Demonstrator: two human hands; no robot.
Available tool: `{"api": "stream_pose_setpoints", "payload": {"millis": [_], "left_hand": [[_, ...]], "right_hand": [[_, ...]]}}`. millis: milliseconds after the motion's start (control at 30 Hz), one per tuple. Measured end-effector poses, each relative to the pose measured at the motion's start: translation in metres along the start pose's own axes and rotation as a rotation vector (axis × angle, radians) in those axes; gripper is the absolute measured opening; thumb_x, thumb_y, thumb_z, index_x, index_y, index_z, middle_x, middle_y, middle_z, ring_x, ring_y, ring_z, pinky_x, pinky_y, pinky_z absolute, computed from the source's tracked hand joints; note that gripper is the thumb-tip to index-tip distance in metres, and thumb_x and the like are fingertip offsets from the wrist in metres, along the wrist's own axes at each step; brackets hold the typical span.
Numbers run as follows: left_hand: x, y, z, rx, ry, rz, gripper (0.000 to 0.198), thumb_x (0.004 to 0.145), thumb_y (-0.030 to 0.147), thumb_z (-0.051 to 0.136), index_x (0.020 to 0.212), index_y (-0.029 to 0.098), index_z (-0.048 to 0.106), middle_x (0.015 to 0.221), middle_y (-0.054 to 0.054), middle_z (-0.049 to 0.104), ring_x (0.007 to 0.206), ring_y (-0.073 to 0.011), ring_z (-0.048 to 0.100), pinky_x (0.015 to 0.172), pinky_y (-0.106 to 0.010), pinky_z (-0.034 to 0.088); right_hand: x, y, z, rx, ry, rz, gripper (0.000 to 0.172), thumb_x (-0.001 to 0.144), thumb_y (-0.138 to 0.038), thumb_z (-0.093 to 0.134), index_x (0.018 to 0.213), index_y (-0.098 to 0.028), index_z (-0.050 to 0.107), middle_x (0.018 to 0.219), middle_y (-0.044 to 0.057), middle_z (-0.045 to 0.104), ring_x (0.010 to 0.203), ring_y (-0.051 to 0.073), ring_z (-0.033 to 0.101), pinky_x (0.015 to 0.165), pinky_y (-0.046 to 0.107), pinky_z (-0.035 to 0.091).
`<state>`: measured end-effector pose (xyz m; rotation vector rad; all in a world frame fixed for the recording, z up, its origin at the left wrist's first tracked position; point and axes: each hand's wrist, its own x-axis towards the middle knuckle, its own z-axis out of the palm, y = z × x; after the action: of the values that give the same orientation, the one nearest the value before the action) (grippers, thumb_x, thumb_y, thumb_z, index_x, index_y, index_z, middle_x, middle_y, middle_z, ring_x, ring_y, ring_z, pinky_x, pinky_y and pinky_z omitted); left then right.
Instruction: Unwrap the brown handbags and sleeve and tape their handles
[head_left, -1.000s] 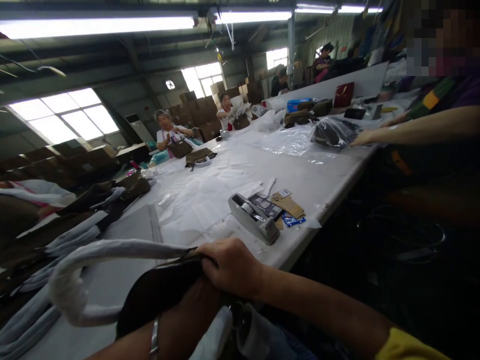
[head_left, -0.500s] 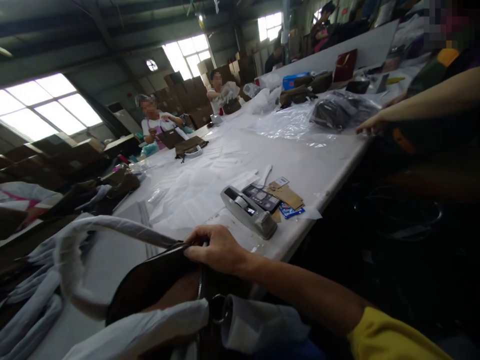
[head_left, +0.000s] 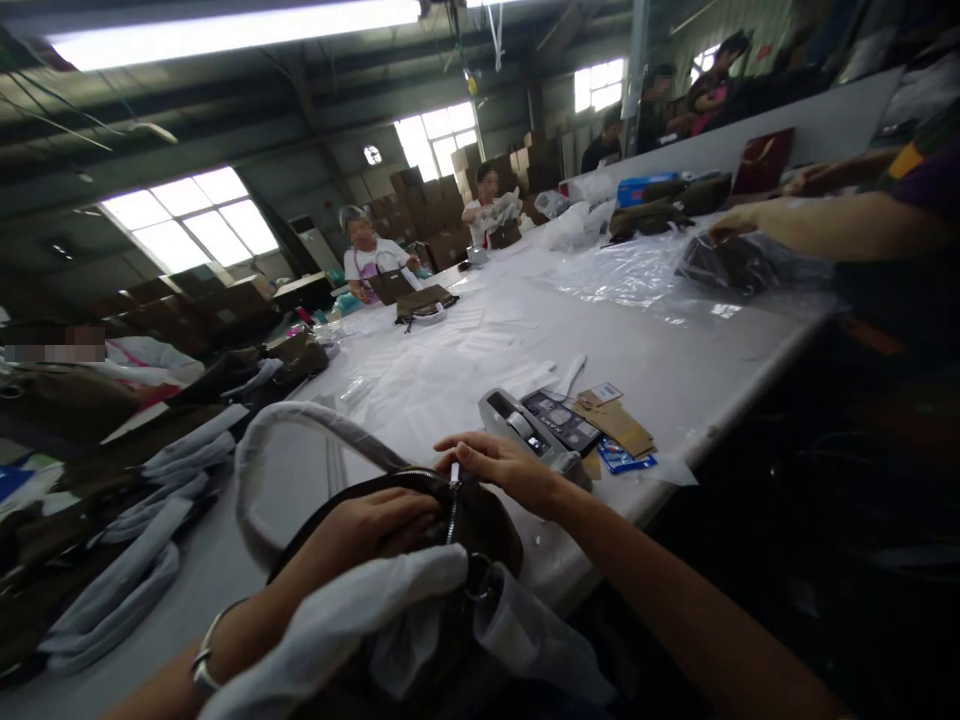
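A dark brown handbag [head_left: 495,520] with a zipped opening stands in front of me at the table's near edge. Its raised handle [head_left: 251,470] and the nearer strap [head_left: 337,610] are wrapped in white padding. At the right end of the opening, my right hand [head_left: 499,470] grips the bag's edge, thumb beside the metal zip pull [head_left: 455,475]. My left hand [head_left: 382,525], a bracelet on its wrist, reaches over the opening with fingers stretched out and partly inside. Some of its fingertips are hidden.
Just beyond my right hand are a grey tape dispenser [head_left: 525,425], brown tags [head_left: 619,425] and a blue packet [head_left: 622,457]. White sheets [head_left: 442,360] spread over the table. More bags [head_left: 127,500] lie left. A co-worker's arm [head_left: 832,220] handles a plastic-wrapped bag [head_left: 731,262] at right.
My left hand, earlier mostly down inside the bag, has come up to its opening. The right hand has loosened its fingers along the edge. The view has tilted up and turned left.
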<state>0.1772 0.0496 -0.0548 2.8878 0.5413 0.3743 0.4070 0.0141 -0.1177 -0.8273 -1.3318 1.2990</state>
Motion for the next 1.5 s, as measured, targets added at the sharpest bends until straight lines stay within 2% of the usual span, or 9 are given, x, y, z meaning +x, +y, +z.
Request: {"api": "stream_pose_setpoints", "payload": {"millis": [100,200,300,467,633,733,1067,1267,1500], "left_hand": [[0.008,0.014,-0.015,-0.019,0.116,-0.057,0.027,0.102,0.026,0.049,0.122,0.024,0.068,0.119,-0.006,0.074,0.1,-0.0181,0.073,0.085,-0.025,0.059],[0.025,0.029,-0.014,0.021,0.017,-0.147,0.036,0.102,0.027,0.05,0.136,0.025,0.061,0.129,-0.008,0.07,0.106,-0.024,0.073,0.086,-0.032,0.058],[0.044,0.04,-0.012,0.037,-0.099,-0.272,0.042,0.097,0.026,0.059,0.139,0.028,0.06,0.112,-0.005,0.078,0.092,-0.0271,0.076,0.076,-0.036,0.057],[0.053,0.049,-0.017,-0.122,-0.062,-0.349,0.03,0.088,0.025,0.071,0.116,0.033,0.073,0.096,0.005,0.079,0.072,-0.0174,0.071,0.068,-0.028,0.05],[0.044,0.044,-0.014,-0.175,-0.022,-0.242,0.026,0.087,0.021,0.067,0.112,0.025,0.074,0.095,0.001,0.077,0.077,-0.0167,0.07,0.07,-0.026,0.049],[0.039,0.036,-0.013,-0.19,-0.025,-0.197,0.016,0.087,0.02,0.066,0.102,0.022,0.073,0.093,-0.001,0.075,0.081,-0.0169,0.07,0.072,-0.026,0.05],[0.021,0.037,-0.012,0.021,0.043,-0.133,0.008,0.093,0.027,0.066,0.092,0.02,0.07,0.087,-0.001,0.07,0.072,-0.0143,0.066,0.064,-0.023,0.048],[0.013,0.025,-0.006,0.383,-0.019,0.179,0.021,0.101,0.015,0.047,0.116,0.02,0.061,0.1,-0.004,0.071,0.079,-0.0165,0.069,0.059,-0.023,0.049],[-0.002,0.023,-0.015,0.572,-0.015,0.344,0.028,0.098,0.005,0.036,0.097,0.018,0.06,0.086,-0.004,0.066,0.074,-0.0185,0.065,0.064,-0.03,0.048]], "right_hand": [[-0.013,0.004,0.003,-0.164,0.196,-0.014,0.052,0.094,-0.061,0.054,0.109,-0.016,0.075,0.103,0.008,0.075,0.099,0.023,0.066,0.09,0.034,0.048],[-0.021,0.006,0.011,-0.17,0.289,-0.044,0.047,0.095,-0.059,0.055,0.102,-0.019,0.077,0.097,0.006,0.075,0.097,0.024,0.066,0.089,0.035,0.048],[-0.026,0.004,0.015,-0.05,0.369,-0.008,0.044,0.091,-0.058,0.062,0.11,-0.019,0.074,0.092,0.005,0.072,0.086,0.02,0.065,0.077,0.031,0.05],[-0.04,0.001,0.011,0.324,0.317,0.097,0.051,0.081,-0.05,0.077,0.12,-0.019,0.064,0.096,0.005,0.07,0.088,0.017,0.066,0.075,0.026,0.05],[-0.052,-0.009,0.02,-0.164,0.394,0.023,0.037,0.09,-0.051,0.065,0.107,-0.018,0.07,0.077,0.001,0.066,0.068,0.015,0.06,0.062,0.026,0.046],[-0.054,-0.015,0.032,-0.415,0.421,-0.058,0.025,0.093,-0.041,0.062,0.105,-0.021,0.072,0.083,0.001,0.071,0.075,0.016,0.064,0.069,0.028,0.047],[-0.046,-0.006,0.052,-0.478,0.582,-0.18,0.025,0.098,-0.038,0.053,0.097,-0.019,0.069,0.089,0.002,0.073,0.084,0.018,0.067,0.076,0.027,0.048],[-0.04,-0.005,0.048,-0.431,0.589,-0.117,0.032,0.098,-0.045,0.052,0.093,-0.019,0.07,0.086,0.002,0.072,0.083,0.019,0.066,0.076,0.028,0.047],[-0.032,-0.001,0.043,-0.524,0.608,-0.079,0.033,0.097,-0.045,0.051,0.088,-0.018,0.068,0.076,0.002,0.068,0.072,0.018,0.062,0.068,0.029,0.045]]}}
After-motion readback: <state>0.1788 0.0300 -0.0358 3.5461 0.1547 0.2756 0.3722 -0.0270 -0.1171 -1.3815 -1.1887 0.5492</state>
